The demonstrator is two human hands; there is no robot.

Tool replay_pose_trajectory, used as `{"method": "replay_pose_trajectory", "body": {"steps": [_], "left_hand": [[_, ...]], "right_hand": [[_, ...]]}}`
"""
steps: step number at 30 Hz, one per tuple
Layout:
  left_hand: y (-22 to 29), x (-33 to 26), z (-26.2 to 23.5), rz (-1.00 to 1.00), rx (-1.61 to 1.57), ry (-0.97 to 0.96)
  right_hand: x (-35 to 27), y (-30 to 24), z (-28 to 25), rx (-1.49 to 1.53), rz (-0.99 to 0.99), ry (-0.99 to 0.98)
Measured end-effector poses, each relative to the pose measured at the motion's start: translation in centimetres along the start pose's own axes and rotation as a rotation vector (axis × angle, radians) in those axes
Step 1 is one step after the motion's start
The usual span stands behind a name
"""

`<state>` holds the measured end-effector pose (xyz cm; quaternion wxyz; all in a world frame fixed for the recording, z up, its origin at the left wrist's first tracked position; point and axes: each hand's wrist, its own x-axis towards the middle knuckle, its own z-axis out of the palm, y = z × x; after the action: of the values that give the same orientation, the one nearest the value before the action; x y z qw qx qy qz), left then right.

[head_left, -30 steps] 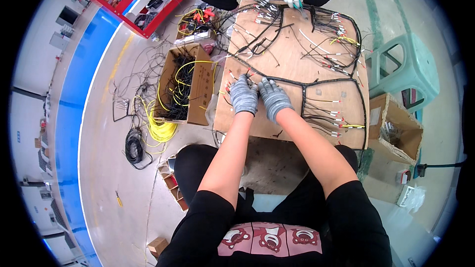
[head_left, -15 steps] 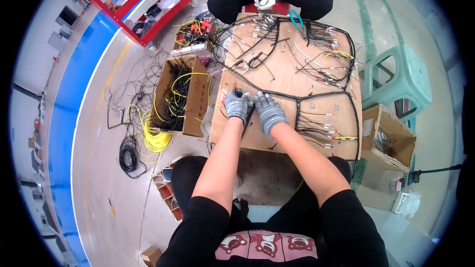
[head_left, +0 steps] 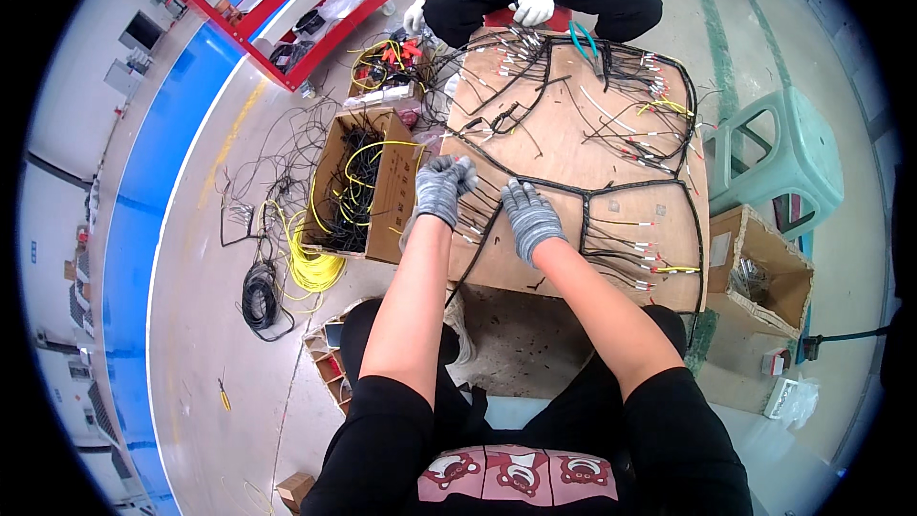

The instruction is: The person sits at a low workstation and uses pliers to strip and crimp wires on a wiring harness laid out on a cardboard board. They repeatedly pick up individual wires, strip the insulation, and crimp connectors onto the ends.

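On the wooden board [head_left: 573, 148], left hand [head_left: 441, 188] gripping black wires [head_left: 482, 205], right hand [head_left: 530, 220] flat, open.

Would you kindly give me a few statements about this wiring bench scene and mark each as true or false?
1. Both of the person's hands wear grey gloves. True: the left hand and right hand are gloved in grey.
2. The hands rest on a black wire harness laid on a wooden board. True.
3. The cardboard box of wires stands to the person's right of the board. False: it stands to the left.
4. The plastic stool is red. False: it is pale green; the red thing is the cart.
5. A co-worker's white-gloved hand is at the far end of the board. True.
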<state>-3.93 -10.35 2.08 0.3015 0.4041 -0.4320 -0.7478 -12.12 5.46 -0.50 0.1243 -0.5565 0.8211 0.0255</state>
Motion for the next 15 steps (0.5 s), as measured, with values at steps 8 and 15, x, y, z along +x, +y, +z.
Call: {"method": "replay_pose_trajectory", "body": {"steps": [8, 15], "left_hand": [[9.8, -1.0, -0.5, 0.214, 0.196, -0.078], [-6.6, -6.1, -0.8, 0.33, 0.004, -0.009]], "right_hand": [[0.0, -0.2, -0.1, 0.0, -0.002, 0.007], [0.1, -0.8, -0.3, 0.032, 0.01, -0.009]]}}
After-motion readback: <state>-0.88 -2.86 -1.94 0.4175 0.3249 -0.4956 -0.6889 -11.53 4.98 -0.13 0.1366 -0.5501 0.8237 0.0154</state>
